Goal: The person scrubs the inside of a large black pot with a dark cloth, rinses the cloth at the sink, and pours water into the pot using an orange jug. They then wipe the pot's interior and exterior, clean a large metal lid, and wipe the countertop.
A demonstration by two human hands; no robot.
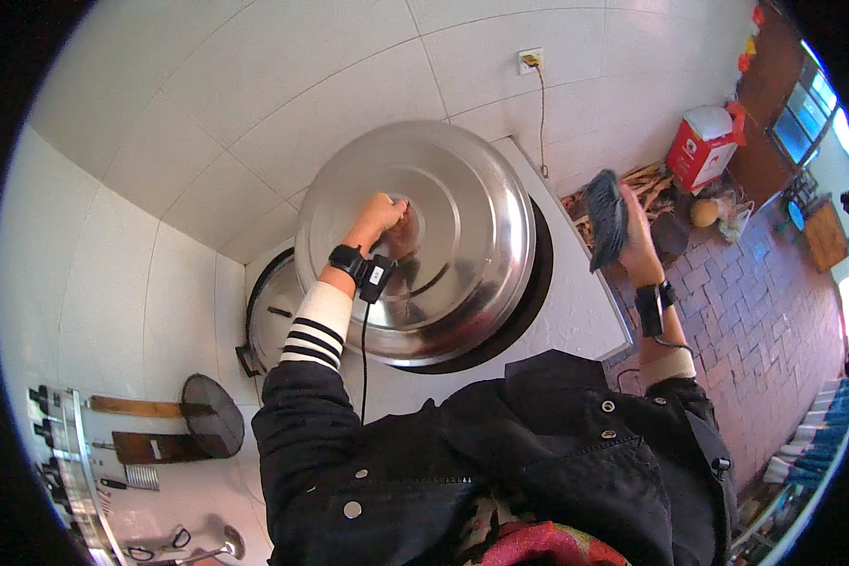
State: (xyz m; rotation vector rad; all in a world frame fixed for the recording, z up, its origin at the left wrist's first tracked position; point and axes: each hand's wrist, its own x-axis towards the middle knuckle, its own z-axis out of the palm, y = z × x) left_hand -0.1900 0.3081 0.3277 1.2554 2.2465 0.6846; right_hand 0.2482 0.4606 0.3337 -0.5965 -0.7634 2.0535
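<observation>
A large domed stainless-steel lid [467,184] covers most of a dark-rimmed pan [538,283], whose black edge shows at the right and below. At the centre of the lid my left hand [383,216] is closed, and its fingers hide the knob it grips. Out to the right, past the corner of the white stove top [580,304], my right hand [635,230] holds a dark grey cloth [606,216] in the air. The cloth is bunched and slightly blurred.
A smaller lidded pot [272,311] stands left of the big lid. Utensils, including a strainer [212,417] and a ladle [232,543], hang on the left wall. Firewood [644,185], a red box [704,152] and bags [736,216] occupy the brick floor. A cord [542,120] hangs from the wall outlet.
</observation>
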